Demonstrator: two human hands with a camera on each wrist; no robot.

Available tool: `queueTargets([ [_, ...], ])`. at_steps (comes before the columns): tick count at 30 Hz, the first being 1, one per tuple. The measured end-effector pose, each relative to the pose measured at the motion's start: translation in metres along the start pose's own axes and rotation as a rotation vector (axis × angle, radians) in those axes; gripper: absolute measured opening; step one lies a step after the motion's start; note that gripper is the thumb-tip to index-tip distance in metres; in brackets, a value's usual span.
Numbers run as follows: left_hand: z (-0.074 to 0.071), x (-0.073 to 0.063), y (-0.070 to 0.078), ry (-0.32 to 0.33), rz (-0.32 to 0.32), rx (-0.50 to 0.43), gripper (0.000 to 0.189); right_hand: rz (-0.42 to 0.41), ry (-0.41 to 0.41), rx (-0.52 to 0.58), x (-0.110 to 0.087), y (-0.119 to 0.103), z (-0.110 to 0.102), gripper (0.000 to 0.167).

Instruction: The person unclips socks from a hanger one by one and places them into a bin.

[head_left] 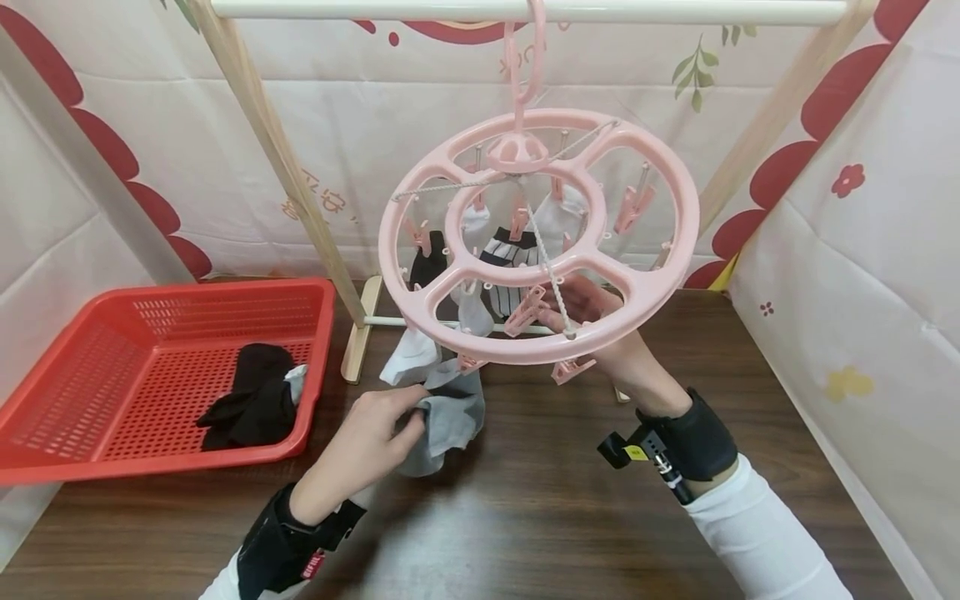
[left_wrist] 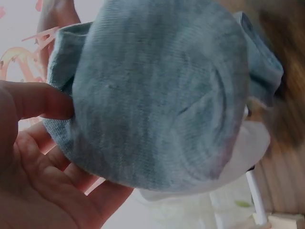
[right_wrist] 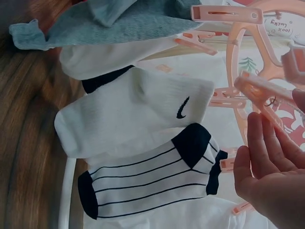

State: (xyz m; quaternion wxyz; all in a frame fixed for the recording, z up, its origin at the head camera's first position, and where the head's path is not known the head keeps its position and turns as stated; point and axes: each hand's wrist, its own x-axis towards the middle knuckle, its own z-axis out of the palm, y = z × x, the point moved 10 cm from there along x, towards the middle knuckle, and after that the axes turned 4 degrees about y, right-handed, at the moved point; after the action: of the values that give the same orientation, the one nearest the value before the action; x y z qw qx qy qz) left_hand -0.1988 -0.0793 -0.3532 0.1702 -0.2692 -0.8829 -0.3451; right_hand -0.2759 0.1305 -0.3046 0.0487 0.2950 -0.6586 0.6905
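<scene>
My left hand (head_left: pixel 375 433) pinches a grey sock (head_left: pixel 453 417) between thumb and fingers, below the near left rim of a round pink clip hanger (head_left: pixel 648 321). In the right wrist view grey cloth reaches a clip at the top; I cannot tell if this is one sock or two. My right hand (head_left: pixel 588 308), partly behind the hanger's rim, pinches a pink clothespin (right_wrist: pixel 259 93); no sock shows in that pin. From other clips hang a white sock with a black swoosh (right_wrist: pixel 138 114), a striped sock (right_wrist: pixel 147 176) and a black sock (head_left: pixel 429 260).
A red basket (head_left: pixel 318 367) at left holds black socks (head_left: pixel 258 396) and a small light grey piece. The hanger hooks over a white rod (head_left: pixel 360 8) on a wooden frame (head_left: pixel 281 158). Patterned cloth walls (head_left: pixel 847 275) surround the brown table (head_left: pixel 562 508).
</scene>
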Motion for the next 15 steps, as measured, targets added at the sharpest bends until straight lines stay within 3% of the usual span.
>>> queueTargets([
  [6,-0.021,-0.004,-0.002,0.046,0.011,0.017,0.02,-0.003,-0.05,0.003,-0.005,0.007,0.001,0.043],
  [10,-0.035,-0.007,-0.002,0.087,0.028,0.038,0.023,0.013,-0.063,-0.138,-0.006,0.013,0.002,0.047],
  [15,-0.052,-0.01,-0.004,0.129,0.023,0.052,0.024,0.108,-0.047,-0.265,-0.011,0.028,-0.004,0.043],
])
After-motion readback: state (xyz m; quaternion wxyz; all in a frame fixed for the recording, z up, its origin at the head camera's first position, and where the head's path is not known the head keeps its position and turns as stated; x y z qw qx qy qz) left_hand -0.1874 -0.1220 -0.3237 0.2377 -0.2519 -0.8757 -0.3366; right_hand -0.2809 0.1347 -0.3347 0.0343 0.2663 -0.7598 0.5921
